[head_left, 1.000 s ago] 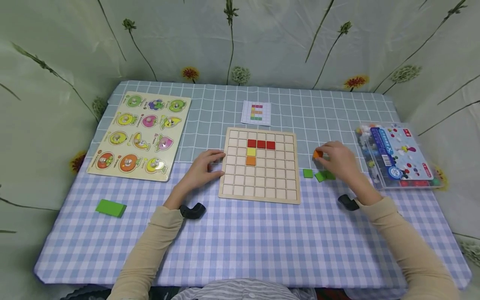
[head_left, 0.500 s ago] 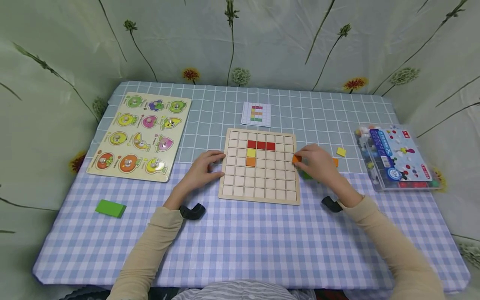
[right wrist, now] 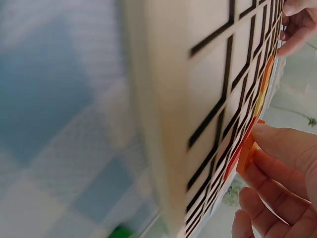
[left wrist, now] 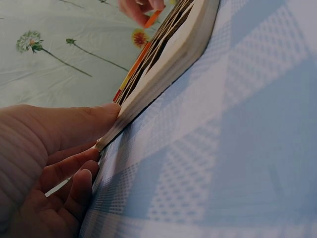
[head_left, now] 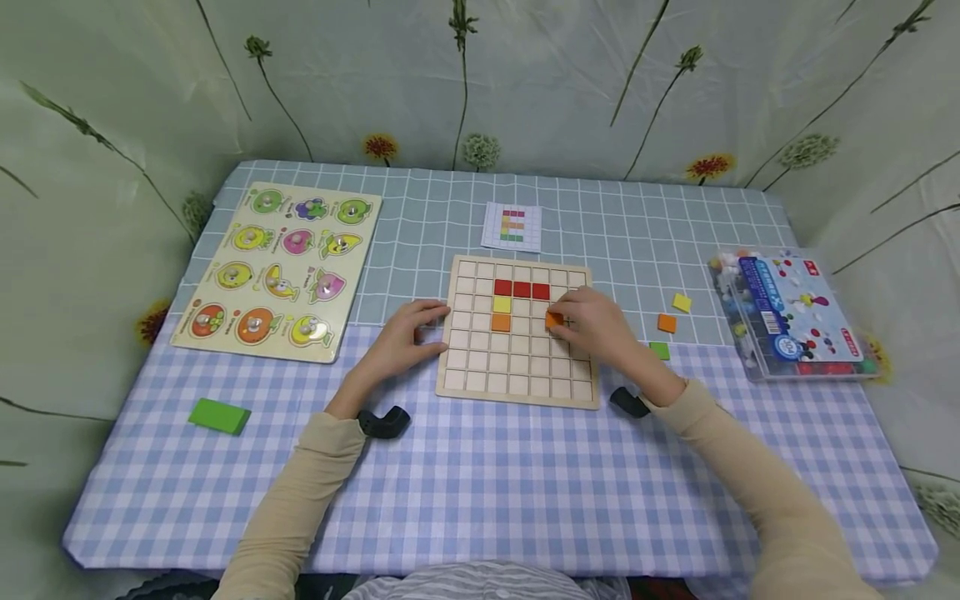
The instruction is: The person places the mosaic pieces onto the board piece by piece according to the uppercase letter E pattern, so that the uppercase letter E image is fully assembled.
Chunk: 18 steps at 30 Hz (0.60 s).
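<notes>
A wooden grid board (head_left: 517, 364) lies mid-table, with a row of red square tiles (head_left: 522, 290), a yellow tile (head_left: 502, 305) and an orange tile (head_left: 501, 322) in its cells. Between thumb and fingertips, my right hand (head_left: 594, 325) pinches another orange tile (head_left: 553, 321) over the board, right of the placed orange one. The right wrist view shows this orange tile (right wrist: 246, 154) tilted in the pinch. My left hand (head_left: 408, 337) rests against the board's left edge; its thumb (left wrist: 94, 121) and fingertips touch the rim.
Loose yellow (head_left: 682, 302), orange (head_left: 667, 323) and green (head_left: 659, 351) tiles lie right of the board. Behind it is a printed pattern card (head_left: 512, 227). A fruit puzzle board (head_left: 298, 271) and green block (head_left: 219, 416) lie left; a clear plastic box (head_left: 802, 312) sits far right.
My right hand has carried the orange tile leftward from the loose tiles to over the board, uncovering the yellow, orange and green tiles. My left hand has stayed at the board's edge.
</notes>
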### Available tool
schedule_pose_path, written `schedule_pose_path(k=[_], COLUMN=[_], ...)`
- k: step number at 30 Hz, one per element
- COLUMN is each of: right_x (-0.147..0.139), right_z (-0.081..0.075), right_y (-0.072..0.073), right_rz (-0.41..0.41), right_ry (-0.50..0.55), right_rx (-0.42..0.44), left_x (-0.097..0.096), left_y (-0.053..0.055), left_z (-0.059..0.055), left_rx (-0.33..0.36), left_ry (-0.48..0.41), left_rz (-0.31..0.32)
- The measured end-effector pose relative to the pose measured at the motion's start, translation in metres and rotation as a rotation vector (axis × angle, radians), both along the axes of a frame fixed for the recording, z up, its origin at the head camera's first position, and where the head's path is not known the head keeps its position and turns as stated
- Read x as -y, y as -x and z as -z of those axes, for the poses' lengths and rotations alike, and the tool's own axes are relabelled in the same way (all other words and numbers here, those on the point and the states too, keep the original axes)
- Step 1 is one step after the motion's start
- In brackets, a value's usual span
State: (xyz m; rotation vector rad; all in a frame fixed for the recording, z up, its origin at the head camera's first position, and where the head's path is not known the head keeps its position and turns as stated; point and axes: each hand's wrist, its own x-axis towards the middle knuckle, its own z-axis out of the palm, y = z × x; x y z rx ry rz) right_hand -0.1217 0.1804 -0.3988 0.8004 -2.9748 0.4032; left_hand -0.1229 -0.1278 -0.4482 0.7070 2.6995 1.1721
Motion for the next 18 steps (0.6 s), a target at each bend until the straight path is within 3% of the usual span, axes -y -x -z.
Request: schedule_pose_path(k=[18], right_x=[0.025], right_z=[0.002], right_y=[0.01], right_rz=[-0.091], right_ry=[-0.003], right_rx=[0.033], left_x=[0.0], left_y=[0.0], left_z=[-0.001], left_rx=[-0.004], left_ry=[-0.001], left_rz=[0.004])
